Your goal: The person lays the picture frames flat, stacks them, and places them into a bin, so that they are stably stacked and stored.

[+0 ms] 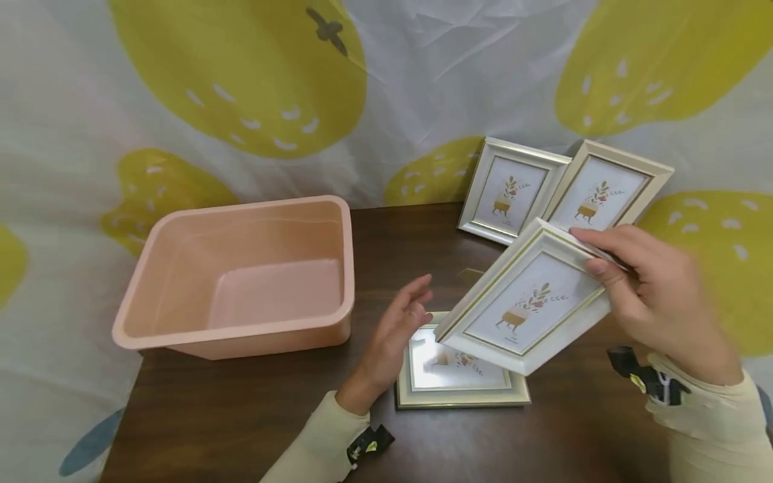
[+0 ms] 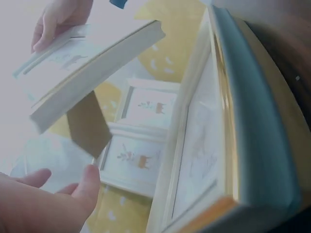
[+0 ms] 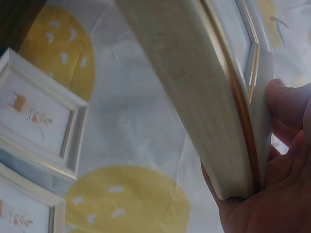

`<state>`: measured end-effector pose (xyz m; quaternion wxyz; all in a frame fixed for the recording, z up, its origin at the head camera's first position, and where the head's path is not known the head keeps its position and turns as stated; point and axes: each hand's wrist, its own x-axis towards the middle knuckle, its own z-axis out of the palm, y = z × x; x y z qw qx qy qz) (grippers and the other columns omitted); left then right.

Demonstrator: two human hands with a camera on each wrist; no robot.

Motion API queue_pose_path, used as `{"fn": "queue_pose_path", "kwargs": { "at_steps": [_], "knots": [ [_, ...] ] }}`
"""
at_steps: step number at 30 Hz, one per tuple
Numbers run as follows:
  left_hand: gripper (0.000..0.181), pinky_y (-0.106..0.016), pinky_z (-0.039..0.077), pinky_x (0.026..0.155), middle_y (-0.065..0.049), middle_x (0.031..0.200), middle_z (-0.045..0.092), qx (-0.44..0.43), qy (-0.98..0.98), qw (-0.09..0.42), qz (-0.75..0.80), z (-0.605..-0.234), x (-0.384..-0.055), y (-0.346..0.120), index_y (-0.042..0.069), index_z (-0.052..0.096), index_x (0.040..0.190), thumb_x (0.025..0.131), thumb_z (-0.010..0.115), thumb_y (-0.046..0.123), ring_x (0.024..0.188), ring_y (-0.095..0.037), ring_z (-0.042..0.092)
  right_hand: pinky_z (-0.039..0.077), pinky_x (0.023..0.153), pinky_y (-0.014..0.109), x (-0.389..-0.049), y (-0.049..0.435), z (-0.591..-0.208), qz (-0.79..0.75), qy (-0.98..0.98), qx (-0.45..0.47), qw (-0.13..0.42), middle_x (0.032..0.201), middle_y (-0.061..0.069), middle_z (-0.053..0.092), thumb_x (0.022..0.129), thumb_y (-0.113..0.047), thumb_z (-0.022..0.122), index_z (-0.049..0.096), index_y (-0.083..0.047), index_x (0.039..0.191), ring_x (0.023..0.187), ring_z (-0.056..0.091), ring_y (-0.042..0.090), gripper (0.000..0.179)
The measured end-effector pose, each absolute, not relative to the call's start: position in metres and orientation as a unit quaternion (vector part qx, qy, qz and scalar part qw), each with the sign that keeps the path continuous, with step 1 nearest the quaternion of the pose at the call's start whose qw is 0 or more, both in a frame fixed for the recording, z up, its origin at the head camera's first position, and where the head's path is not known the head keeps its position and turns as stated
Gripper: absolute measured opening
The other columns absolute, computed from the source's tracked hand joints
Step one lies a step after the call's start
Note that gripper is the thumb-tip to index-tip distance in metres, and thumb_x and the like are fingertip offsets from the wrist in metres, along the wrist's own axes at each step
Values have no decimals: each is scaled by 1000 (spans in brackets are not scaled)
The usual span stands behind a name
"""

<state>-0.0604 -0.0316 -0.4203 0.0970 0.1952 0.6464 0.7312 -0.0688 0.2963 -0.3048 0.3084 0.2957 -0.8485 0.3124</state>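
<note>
Hands were apart: the right hand (image 1: 658,295) gripped one edge of a tilted white picture frame (image 1: 525,315), and the left hand (image 1: 389,342), fingers loosely extended, hovered near its opposite side. Between them, under the held frame, lay a frame stack (image 1: 461,398). Beyond the right hand stood two frames (image 1: 512,191); left of the left hand sat a pink bin (image 1: 278,288).

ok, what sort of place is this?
Probably a staged tabletop recording spot, though the wider room is out of view: a dark wood-look table, a creased fruit-print cloth right behind it, and a black device on each wrist.
</note>
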Motion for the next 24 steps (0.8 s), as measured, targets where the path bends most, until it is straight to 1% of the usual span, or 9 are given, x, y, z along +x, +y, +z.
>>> {"fn": "queue_pose_path", "kwargs": {
  "at_steps": [3,5,8,10,12,16,18,21,24],
  "knots": [
    [64,-59,36,125,-19,167,38,206,627,120,742,-422,-58,-29,3,33,163,112,39,42,154,-40,38,41,72,6,-66,289,-315,347,-841,288,300,105,-1,74,101,-10,71,76,4,124,84,56,-4,27],
    [63,-49,38,126,-21,164,42,211,622,126,743,-424,-54,-29,2,37,161,112,40,42,152,-40,41,43,70,6,-64,286,-323,368,-839,275,292,110,-7,73,95,3,73,75,5,124,84,58,-3,29],
    [61,-31,39,123,-23,161,46,214,622,127,743,-427,-50,-29,1,39,160,112,42,39,151,-38,43,43,67,6,-62,283,-332,384,-842,249,285,113,-16,70,87,18,72,74,4,126,81,58,-3,41],
    [60,-26,38,122,-22,163,43,209,623,126,743,-429,-49,-30,1,37,160,112,41,37,152,-38,41,44,67,6,-62,282,-337,391,-843,236,286,113,-17,69,83,24,71,74,5,126,80,59,-2,47],
    [59,-29,37,123,-19,166,37,193,623,129,747,-430,-50,-30,4,33,162,112,39,37,154,-38,38,46,67,5,-63,282,-341,398,-840,231,287,112,-16,69,82,26,69,74,5,126,80,60,-2,48],
    [62,-48,34,127,-16,172,25,170,600,148,768,-432,-55,-28,7,24,166,113,27,39,157,-43,34,49,70,6,-63,281,-349,426,-826,239,282,113,-12,71,85,25,67,72,9,126,82,62,1,44],
    [64,-53,33,127,-18,174,22,166,584,155,779,-432,-59,-25,7,20,168,113,22,40,156,-44,33,50,70,7,-63,280,-353,438,-818,248,277,115,-9,72,86,25,66,71,10,126,82,63,3,43],
    [67,-48,34,125,-23,174,18,155,563,163,796,-431,-62,-21,5,17,168,112,22,41,154,-45,33,51,71,8,-62,277,-358,452,-810,254,273,118,-6,73,86,25,66,71,11,126,85,64,4,42],
    [65,-41,38,121,-29,166,26,129,561,155,803,-434,-61,-20,2,23,166,113,22,40,148,-43,38,52,73,7,-60,276,-363,458,-808,250,275,121,-6,73,86,25,66,70,12,126,88,65,4,42]
  ]
}}
